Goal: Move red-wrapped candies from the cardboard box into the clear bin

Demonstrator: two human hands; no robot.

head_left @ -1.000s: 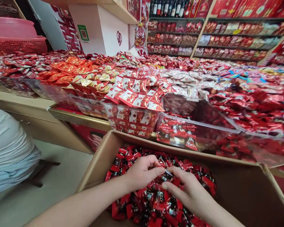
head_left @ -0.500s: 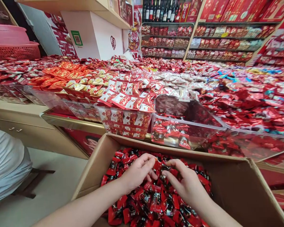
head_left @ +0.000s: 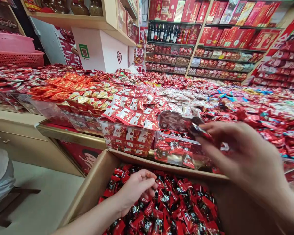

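My right hand [head_left: 247, 150] is raised at the right, blurred, its fingers closed on a red-and-black wrapped candy [head_left: 202, 131]. It is over the clear plastic bin [head_left: 183, 138] that holds a low layer of similar candies [head_left: 172, 148]. Over the open cardboard box [head_left: 89, 192] is my left hand [head_left: 139, 186], with curled fingers and the thumb near the index finger; whatever they hold is hidden. Many red-and-black wrapped candies [head_left: 159, 217] fill the box floor beneath it.
Beside that bin stands another clear bin [head_left: 129, 138] heaped with red-and-white packets. More heaped sweets [head_left: 78, 85] cover the counter. Shelves with bottles [head_left: 164, 34] and red boxes rise behind. At the left edge are a seated person's clothing [head_left: 0, 176] and a wooden stool [head_left: 13, 202].
My right hand has risen out of the box, up and to the right, with a candy in its fingers. My left hand stays above the box. The camera view has tilted up.
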